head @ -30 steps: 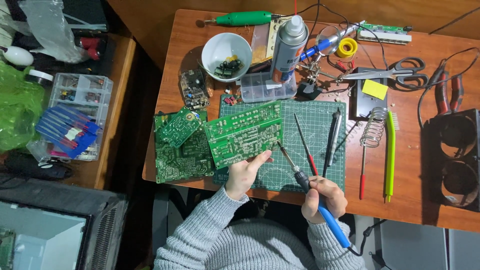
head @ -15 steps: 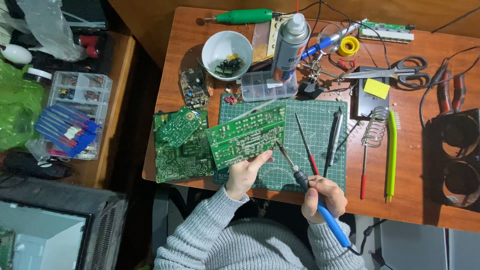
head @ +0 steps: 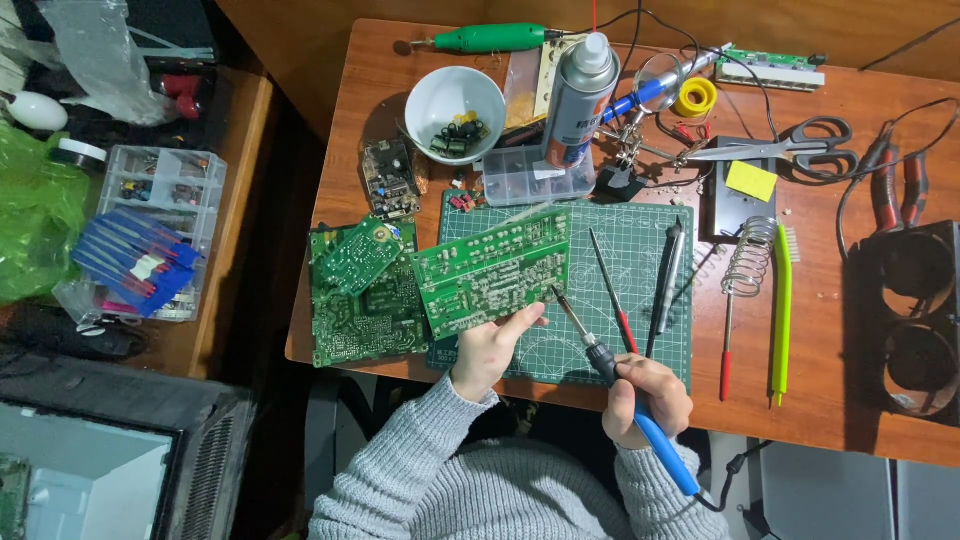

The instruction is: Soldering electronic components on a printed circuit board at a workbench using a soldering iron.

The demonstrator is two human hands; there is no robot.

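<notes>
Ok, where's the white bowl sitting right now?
In the head view, the white bowl stands at the desk's far left, between the green rotary tool and small circuit board, left of the spray can.

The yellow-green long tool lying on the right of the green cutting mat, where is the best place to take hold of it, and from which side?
Grip the yellow-green long tool at mid-shaft, coming from above. It lies flat on the wooden table, pointing toward the person, with the metal coil stand close on its left, so the right side is freer.
</notes>
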